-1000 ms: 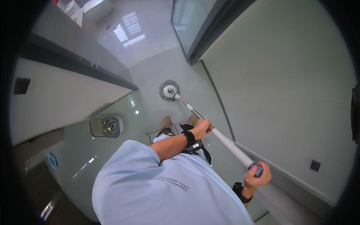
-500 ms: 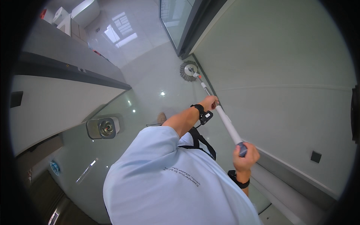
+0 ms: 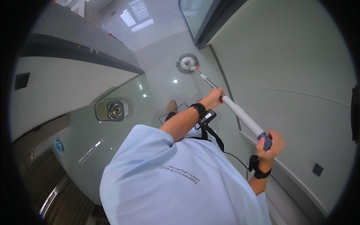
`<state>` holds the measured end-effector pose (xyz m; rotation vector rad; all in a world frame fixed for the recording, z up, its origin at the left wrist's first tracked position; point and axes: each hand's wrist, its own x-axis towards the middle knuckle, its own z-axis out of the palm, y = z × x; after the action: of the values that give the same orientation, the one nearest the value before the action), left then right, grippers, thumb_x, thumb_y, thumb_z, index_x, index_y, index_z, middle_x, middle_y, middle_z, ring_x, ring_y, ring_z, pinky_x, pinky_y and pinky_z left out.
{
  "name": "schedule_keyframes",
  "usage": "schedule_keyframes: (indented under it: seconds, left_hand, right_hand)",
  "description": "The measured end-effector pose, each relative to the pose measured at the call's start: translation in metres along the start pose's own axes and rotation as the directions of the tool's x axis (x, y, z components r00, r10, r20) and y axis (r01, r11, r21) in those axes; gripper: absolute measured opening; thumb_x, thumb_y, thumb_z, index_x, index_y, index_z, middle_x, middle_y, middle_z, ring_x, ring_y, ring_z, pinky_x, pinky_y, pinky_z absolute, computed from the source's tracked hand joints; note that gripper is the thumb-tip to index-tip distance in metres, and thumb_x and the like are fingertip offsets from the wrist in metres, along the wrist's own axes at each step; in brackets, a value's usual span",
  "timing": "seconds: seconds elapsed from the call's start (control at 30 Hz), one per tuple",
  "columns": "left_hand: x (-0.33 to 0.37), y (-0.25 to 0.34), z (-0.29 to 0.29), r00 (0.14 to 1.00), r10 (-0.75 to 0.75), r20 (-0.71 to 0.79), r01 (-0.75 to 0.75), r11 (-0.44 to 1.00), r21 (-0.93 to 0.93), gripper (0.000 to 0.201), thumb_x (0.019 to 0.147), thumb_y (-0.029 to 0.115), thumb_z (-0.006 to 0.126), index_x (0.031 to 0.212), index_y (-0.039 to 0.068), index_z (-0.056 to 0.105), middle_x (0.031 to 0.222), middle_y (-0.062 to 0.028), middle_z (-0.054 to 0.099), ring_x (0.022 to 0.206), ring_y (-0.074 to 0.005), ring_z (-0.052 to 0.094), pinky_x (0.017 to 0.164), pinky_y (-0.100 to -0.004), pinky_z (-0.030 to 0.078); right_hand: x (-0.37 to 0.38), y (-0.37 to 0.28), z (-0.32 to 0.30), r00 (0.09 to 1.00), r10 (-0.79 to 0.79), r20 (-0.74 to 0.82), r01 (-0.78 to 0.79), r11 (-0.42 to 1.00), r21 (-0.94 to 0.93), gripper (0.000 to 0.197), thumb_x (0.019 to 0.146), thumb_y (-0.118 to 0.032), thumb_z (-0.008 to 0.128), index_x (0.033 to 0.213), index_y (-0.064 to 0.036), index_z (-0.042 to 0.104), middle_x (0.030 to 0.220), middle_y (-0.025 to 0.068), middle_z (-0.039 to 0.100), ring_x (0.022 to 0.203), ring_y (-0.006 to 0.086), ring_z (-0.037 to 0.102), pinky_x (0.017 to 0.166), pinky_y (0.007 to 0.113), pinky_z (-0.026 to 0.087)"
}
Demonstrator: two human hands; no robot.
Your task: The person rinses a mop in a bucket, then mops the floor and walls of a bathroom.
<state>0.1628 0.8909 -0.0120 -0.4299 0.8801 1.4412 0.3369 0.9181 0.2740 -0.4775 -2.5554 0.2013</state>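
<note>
I hold a long white mop pole (image 3: 240, 114) with both hands. My left hand (image 3: 213, 98) grips it partway down, a black band on that wrist. My right hand (image 3: 270, 144) is closed on the dark grey end grip, also with a black wrist strap. The round grey mop head (image 3: 187, 63) lies flat on the glossy pale floor (image 3: 157, 75), ahead of me near the wall's base. One shoe (image 3: 171, 106) shows below my left arm. A small black device (image 3: 207, 117) hangs on straps at my chest.
A grey mop bucket with a round spinner (image 3: 111, 110) stands on the floor to my left. A pale wall (image 3: 300, 67) with a dark socket (image 3: 317, 169) runs along the right. A white counter with a dark top (image 3: 75, 75) is on the left; a glass door (image 3: 195, 15) lies ahead.
The mop head slid farther away along the floor toward the wall and door. Both arms stretched forward with the pole, and the view shifted.
</note>
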Motion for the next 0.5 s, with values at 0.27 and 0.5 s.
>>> schedule_keyframes:
  seconds: [0.27, 0.5]
  left_hand:
    - [-0.052, 0.012, -0.1, 0.984, 0.027, -0.176, -0.085, 0.94, -0.33, 0.006, 0.079, 0.008, 0.049, 0.079, 0.005, 0.043, 0.076, -0.009, 0.047, 0.067, -0.0202, 0.052, 0.057, -0.0357, 0.047]
    - [-0.08, 0.026, -0.132, 0.99, 0.05, -0.132, -0.098, 0.916, -0.389, 0.006, 0.081, 0.007, 0.048, 0.083, 0.005, 0.043, 0.078, -0.0084, 0.047, 0.07, -0.0206, 0.051, 0.067, -0.0369, 0.046]
  right_hand:
    - [0.039, -0.02, 0.047, 1.0, -0.013, 0.012, 0.01, 0.972, 0.236, 0.016, 0.061, -0.014, 0.059, 0.069, -0.0007, 0.056, 0.055, 0.01, 0.048, 0.046, 0.0244, 0.045, 0.044, 0.032, 0.034]
    - [0.035, -0.054, 0.059, 0.998, -0.013, 0.061, -0.006, 0.953, 0.303, 0.013, 0.058, -0.01, 0.06, 0.064, -0.0028, 0.051, 0.056, 0.0097, 0.047, 0.047, 0.0263, 0.043, 0.045, 0.034, 0.034]
